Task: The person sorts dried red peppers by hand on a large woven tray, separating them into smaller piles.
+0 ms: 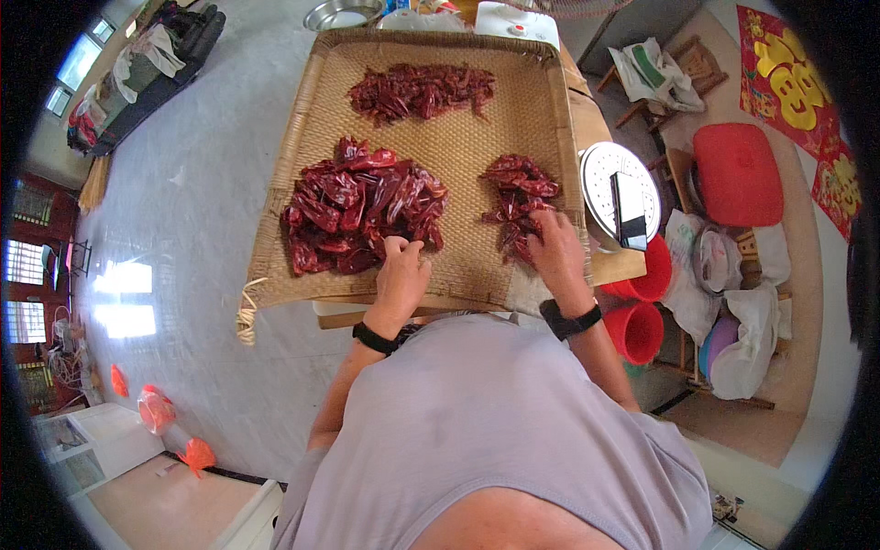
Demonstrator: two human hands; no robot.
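Dried red chilies lie in three heaps on a woven bamboo tray (467, 247). The largest heap (362, 202) is at the near left, with whole, glossy, wrinkled pods. At its lower right edge my left hand (403, 280) has its fingers curled together; whatever is between them is hidden. A smaller chili heap (521, 183) lies on the right side. My right hand (557, 255) reaches into its near end, thumb and fingers closed on dried chilies there. Across the far part of the tray spreads a flatter, darker chili heap (420, 92), apart from both hands.
The tray rests on a wooden table (616, 266). Right of it sit a white perforated round plate (600, 188) and a phone (629, 211). Red buckets (634, 332) stand below. A metal basin (341, 13) and a white appliance (515, 23) are beyond the far edge.
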